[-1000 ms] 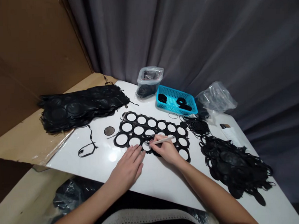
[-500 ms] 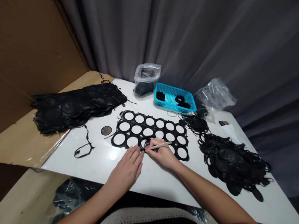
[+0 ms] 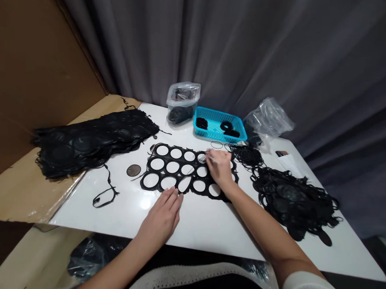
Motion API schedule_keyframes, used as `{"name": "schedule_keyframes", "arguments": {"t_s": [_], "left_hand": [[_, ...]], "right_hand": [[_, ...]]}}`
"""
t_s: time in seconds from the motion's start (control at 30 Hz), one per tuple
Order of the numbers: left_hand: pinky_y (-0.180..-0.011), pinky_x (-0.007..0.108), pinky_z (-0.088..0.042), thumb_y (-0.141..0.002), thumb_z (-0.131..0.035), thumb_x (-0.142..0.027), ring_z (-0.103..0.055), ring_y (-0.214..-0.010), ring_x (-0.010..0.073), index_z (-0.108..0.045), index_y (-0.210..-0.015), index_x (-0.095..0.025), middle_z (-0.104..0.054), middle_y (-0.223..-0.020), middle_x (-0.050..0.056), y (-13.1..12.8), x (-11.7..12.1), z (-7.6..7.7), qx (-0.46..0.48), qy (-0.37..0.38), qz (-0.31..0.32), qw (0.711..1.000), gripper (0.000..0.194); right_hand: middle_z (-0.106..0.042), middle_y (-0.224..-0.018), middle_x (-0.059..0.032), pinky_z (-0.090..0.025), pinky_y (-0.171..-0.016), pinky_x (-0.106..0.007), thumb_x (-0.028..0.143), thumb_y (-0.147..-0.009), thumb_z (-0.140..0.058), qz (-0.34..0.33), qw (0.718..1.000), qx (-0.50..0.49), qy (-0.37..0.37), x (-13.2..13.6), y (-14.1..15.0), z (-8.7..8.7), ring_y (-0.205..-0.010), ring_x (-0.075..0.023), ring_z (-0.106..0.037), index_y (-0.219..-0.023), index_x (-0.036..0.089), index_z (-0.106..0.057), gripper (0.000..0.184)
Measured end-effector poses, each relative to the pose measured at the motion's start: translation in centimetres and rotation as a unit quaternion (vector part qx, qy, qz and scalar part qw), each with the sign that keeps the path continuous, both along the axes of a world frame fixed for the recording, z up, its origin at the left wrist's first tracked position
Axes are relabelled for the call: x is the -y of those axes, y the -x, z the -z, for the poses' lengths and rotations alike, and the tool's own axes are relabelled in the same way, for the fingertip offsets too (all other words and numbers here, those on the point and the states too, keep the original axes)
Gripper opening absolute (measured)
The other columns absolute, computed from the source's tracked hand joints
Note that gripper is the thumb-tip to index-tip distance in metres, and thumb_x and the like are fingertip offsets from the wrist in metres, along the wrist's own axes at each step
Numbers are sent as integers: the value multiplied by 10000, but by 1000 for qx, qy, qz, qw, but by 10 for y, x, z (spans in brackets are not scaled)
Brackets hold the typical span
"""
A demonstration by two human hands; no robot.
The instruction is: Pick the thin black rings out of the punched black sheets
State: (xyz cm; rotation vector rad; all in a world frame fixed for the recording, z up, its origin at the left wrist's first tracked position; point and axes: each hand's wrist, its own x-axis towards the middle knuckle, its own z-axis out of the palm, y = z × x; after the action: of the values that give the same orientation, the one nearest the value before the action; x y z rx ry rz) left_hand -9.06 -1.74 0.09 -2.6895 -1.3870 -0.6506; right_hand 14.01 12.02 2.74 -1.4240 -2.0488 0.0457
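Observation:
A black rubber sheet (image 3: 179,178) with rows of round holes lies flat on the white table. My left hand (image 3: 163,207) rests on its near edge, fingers stretched out and flat. Beside these fingertips one hole looks narrowed and slanted, unlike its round neighbours. My right hand (image 3: 221,166) is over the far right part of the sheet, fingers pinched on a slim pale pen-shaped tool (image 3: 214,159), which motion blurs. Anything else at those fingertips is too smeared to make out. Thin black rings (image 3: 246,155) lie in a tangled pile beyond this hand.
Stacked black sheets (image 3: 93,140) lie left, near a grey disc (image 3: 133,170) and a loose black strip (image 3: 105,198). Behind stand a clear bag (image 3: 183,104) and a blue basket (image 3: 212,137) with black rings. A black scrap heap (image 3: 293,204) and plastic bag (image 3: 268,117) are right.
My right hand has moved from the near row of holes away and to the right, with the tool. My left hand stays on the near edge. The view has shifted slightly.

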Motion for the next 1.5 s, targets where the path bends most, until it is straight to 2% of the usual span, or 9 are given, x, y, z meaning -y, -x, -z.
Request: {"name": "schedule_keyframes", "arguments": {"t_s": [0.07,0.13,0.33,0.53,0.8,1.03,1.1,1.27,1.5], "left_hand": [[-1113,482,-453,-961,-447,-112,-560,-1295,300,-590,-1295,-101,-643,-1316,160,2,-1,-2,13,-2,5,1000,363],[-1109,485,-455,-968,-448,-130,-580,-1261,293,-612,-1247,-115,-652,-1280,155,1,-3,-6,26,8,3,1000,324],[-1128,504,-428,-968,-462,-153,-530,-1314,310,-571,-1305,-96,-613,-1339,165,-26,-9,-10,27,2,49,998,359],[-1117,504,-446,-977,-485,-201,-538,-1316,330,-550,-1350,-50,-612,-1367,181,-40,-10,1,-21,1,59,998,407],[-1147,491,-415,-975,-482,-185,-522,-1338,324,-543,-1373,-48,-608,-1386,167,-39,-9,2,-20,7,54,998,426],[-1139,486,-428,-976,-443,-172,-543,-1319,312,-570,-1340,-56,-623,-1362,167,-40,-11,4,-26,8,58,998,403],[-1139,483,-429,-980,-435,-173,-550,-1311,311,-578,-1327,-56,-624,-1358,170,-39,-11,4,-28,7,61,998,394],[-1132,480,-431,-995,-406,-179,-546,-1313,293,-578,-1323,-92,-625,-1359,157,-36,-11,5,-4,2,66,998,381],[-1133,514,-395,-977,-416,-175,-630,-1109,264,-661,-1045,-153,-697,-1047,103,-45,-29,-15,9,20,70,997,256]], "right_hand": [[-730,-887,-62,-375,-878,-404,205,-905,-530,55,997,-50,26,-15,-18,-5,-862,-244,-645,-782,215,-544,124],[-735,-875,-47,-410,-828,-370,243,-887,-558,38,991,-106,75,-11,-30,-8,-840,-236,-656,-744,225,-534,147],[-748,-874,-7,-419,-821,-342,275,-882,-617,-74,951,-172,247,57,-23,-10,-874,-215,-660,-699,232,-531,207],[-739,-892,15,-357,-898,-373,247,-888,-641,-75,939,-171,290,87,-11,-4,-887,-201,-619,-717,223,-545,198],[-684,-839,15,-355,-854,-354,212,-886,-658,-71,954,-142,252,89,-6,1,-870,-191,-591,-703,213,-536,220],[-707,-969,-49,-299,-975,-424,80,-905,-505,-180,980,46,67,95,-6,8,-1015,-221,-597,-886,208,-565,142],[-711,-969,-57,-298,-968,-429,72,-898,-483,-139,987,69,30,76,-15,6,-998,-226,-597,-895,208,-570,162],[-709,-858,-43,-342,-917,-402,238,-918,-512,102,994,-43,26,15,-63,-4,-853,-225,-606,-755,217,-526,165],[-588,-652,11,-373,-628,-280,407,-817,-611,151,942,-263,141,24,-97,-2,-643,-176,-516,-666,232,-490,261]]}}
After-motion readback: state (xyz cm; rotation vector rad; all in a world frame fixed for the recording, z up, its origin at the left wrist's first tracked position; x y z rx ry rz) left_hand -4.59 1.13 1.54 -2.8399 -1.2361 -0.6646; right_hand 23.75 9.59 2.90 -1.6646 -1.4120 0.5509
